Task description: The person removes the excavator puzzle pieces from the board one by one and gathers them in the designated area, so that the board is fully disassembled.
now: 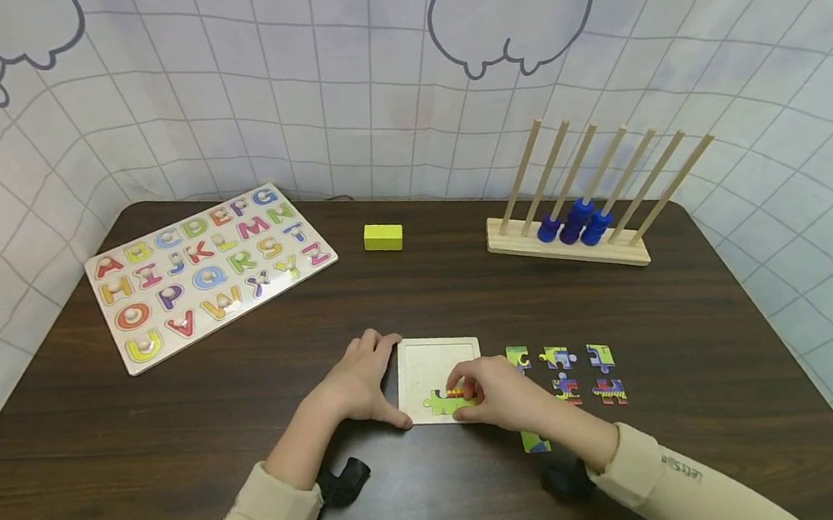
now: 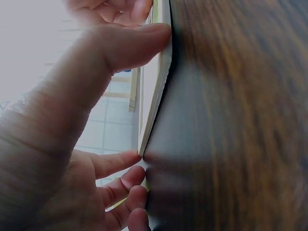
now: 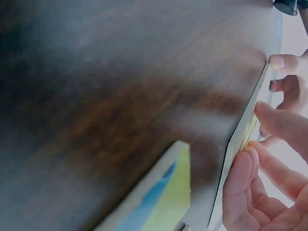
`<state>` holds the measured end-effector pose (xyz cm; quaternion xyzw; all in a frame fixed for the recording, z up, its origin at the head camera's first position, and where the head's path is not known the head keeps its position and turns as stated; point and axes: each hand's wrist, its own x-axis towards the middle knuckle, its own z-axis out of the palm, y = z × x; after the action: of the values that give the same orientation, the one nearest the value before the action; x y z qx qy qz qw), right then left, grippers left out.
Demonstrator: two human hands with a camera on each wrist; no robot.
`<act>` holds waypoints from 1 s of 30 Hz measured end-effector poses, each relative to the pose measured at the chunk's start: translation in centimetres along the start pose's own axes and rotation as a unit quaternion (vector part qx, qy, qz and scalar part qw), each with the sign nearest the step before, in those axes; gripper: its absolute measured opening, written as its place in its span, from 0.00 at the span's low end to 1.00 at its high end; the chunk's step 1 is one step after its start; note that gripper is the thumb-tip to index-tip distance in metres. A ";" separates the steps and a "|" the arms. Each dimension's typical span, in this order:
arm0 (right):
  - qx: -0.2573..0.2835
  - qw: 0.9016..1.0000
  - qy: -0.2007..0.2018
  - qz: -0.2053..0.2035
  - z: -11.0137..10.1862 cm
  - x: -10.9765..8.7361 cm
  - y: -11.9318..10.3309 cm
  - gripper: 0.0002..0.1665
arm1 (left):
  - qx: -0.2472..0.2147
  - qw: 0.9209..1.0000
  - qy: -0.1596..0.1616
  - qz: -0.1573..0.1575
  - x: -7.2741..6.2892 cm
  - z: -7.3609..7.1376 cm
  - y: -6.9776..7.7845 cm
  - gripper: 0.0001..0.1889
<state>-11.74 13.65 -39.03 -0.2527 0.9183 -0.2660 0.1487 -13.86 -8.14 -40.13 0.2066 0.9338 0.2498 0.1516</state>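
Note:
A shallow wooden puzzle tray [image 1: 437, 363] lies in front of me. My left hand [image 1: 356, 380] spans its left side, thumb at the near corner and index finger at the far corner; in the left wrist view these digits are fairly straight against the tray's edge. A green jigsaw piece [image 1: 438, 404] is inside the tray along its near edge. Over the tray's near right part, my right hand [image 1: 500, 390] pinches a jigsaw piece between thumb and fingers. Those fingers partly hide the piece. Right of the tray lie several loose jigsaw pieces [image 1: 610, 392], some partly covered by the right hand.
An alphabet board [image 1: 241, 319] lies at the back left. A yellow block [image 1: 382, 237] sits at the back middle. At the back right stands a wooden peg rack [image 1: 566, 252] with upright rods and blue beads [image 1: 597, 228]. A patterned cloth [image 1: 357, 115] hangs behind the table.

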 end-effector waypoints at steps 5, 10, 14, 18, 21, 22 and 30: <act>-0.005 1.000 -0.004 0.008 0.1 0.1 -0.2 0.13 | -0.003 1.000 0.000 0.000 -0.1 0.0 -0.1 0.56; -0.012 1.000 -0.011 0.011 0.5 0.1 -0.4 0.15 | -0.007 1.000 0.003 0.002 -0.2 0.0 0.0 0.56; -0.019 1.000 -0.019 0.002 0.6 0.2 -0.4 0.16 | -0.008 1.000 0.003 0.001 -0.3 -0.1 0.0 0.56; -0.015 1.000 -0.023 0.002 0.6 0.5 -0.5 0.16 | -0.007 1.000 0.003 0.002 -0.3 -0.1 0.0 0.56; -0.013 1.000 -0.023 0.001 0.6 0.5 -0.5 0.17 | -0.005 1.000 0.003 0.001 -0.3 -0.1 0.0 0.56; -0.013 1.000 -0.022 -0.001 0.6 0.5 -0.5 0.17 | -0.007 1.000 0.003 0.001 -0.3 -0.1 0.0 0.56; -0.013 1.000 -0.007 0.000 0.5 0.3 -0.3 0.17 | -0.005 1.000 0.004 0.005 -0.1 0.0 0.0 0.56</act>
<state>-11.64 13.05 -39.28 -0.2560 0.9207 -0.2523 0.1520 -13.80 -8.18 -40.09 0.2100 0.9320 0.2558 0.1477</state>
